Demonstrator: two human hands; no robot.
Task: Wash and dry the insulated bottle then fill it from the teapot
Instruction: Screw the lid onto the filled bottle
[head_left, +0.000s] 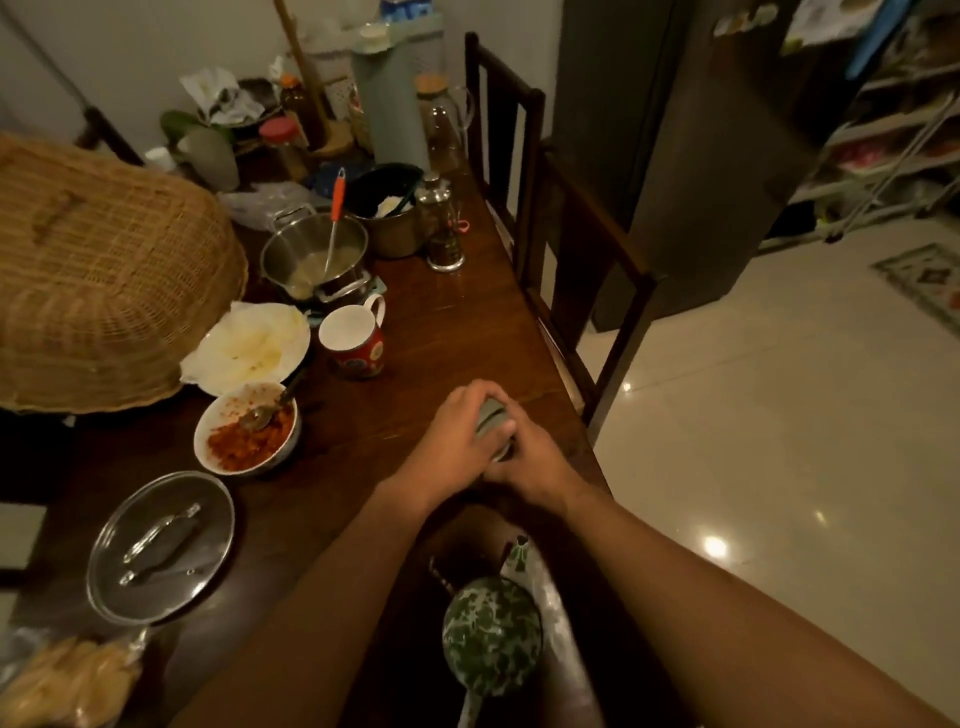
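Bottle (491, 422) is stood on the desk (467, 322), near its edge. It is held tight by the left grip (452, 431) up top and the right grip (535, 462) lower, maybe so its lid can be turned. Teapot (491, 639) is kept close for filling.

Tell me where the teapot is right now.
Head view, bottom centre: the green mottled teapot sits between the person's forearms, just nearer the camera than the grey insulated bottle.

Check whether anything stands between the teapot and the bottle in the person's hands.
Nothing visible does. The left hand and right hand hold the bottle; the teapot sits just nearer the person, with only dim table showing between them.
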